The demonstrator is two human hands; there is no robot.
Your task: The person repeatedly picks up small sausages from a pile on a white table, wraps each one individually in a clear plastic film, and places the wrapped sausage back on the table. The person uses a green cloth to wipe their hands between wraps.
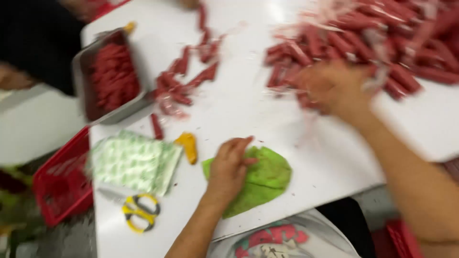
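My left hand (228, 169) lies palm down on a green cloth (267, 179) near the front edge of the white table (239, 105), fingers loosely together. My right hand (332, 88) is blurred and reaches into a big heap of red wrapped sausages (377, 43) at the far right; whether it grips one is unclear. Several more red sausages (184, 83) lie scattered in the middle of the table.
A metal tray (81, 79) filled with red sausages stands at the far left. A green-and-white printed packet (131, 162), yellow-handled scissors (139, 212) and a small yellow object (188, 145) lie front left. A red basket (62, 184) sits beside the table. Another person in dark clothing (33, 43) stands at the top left.
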